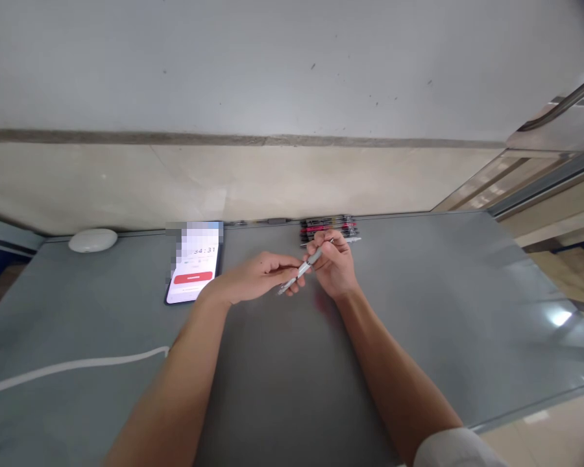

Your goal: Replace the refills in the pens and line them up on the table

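Between my two hands a white and grey pen (304, 267) is held at a slant above the table. My left hand (265, 275) is closed on the pen's lower left part, thumb and fingers pinching it. My right hand (335, 263) grips the upper right end, with its fingertips around the grey grip. Just behind my right hand lies a row of several pens (321, 227), dark and red ones among them, side by side near the wall. My right fingers partly hide the nearest pens of that row.
A phone (194, 263) with a lit screen lies left of my hands. Farther left a white oval object (93, 240) rests near the wall. A white cable (78, 366) crosses the grey table (282, 389) at the left. The wall (292, 178) borders the table's back edge.
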Demonstrator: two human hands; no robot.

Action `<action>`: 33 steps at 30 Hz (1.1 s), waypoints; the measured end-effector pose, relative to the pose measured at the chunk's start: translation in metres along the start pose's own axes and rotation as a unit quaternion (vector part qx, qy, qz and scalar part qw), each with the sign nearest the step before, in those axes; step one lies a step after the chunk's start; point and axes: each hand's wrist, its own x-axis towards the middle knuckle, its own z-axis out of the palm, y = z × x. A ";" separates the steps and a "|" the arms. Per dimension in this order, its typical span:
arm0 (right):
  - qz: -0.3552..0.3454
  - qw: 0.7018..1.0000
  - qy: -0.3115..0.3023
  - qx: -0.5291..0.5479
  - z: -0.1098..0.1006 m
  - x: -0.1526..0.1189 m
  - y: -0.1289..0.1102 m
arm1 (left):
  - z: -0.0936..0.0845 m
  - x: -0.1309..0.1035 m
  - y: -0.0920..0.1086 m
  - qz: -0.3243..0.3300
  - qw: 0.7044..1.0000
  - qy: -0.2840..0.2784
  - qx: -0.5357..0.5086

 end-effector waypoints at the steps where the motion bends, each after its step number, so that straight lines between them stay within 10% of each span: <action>1: 0.002 1.000 -0.009 0.006 -0.001 0.000 0.000 | 0.000 0.000 0.001 0.003 1.000 -0.007 -0.001; 15: -0.034 0.996 0.078 -0.010 0.003 0.005 0.003 | 0.003 0.007 -0.010 -0.030 0.992 0.119 0.042; 33: -0.028 0.999 0.025 0.011 0.001 0.001 0.000 | 0.003 0.001 -0.002 -0.017 0.998 0.013 -0.054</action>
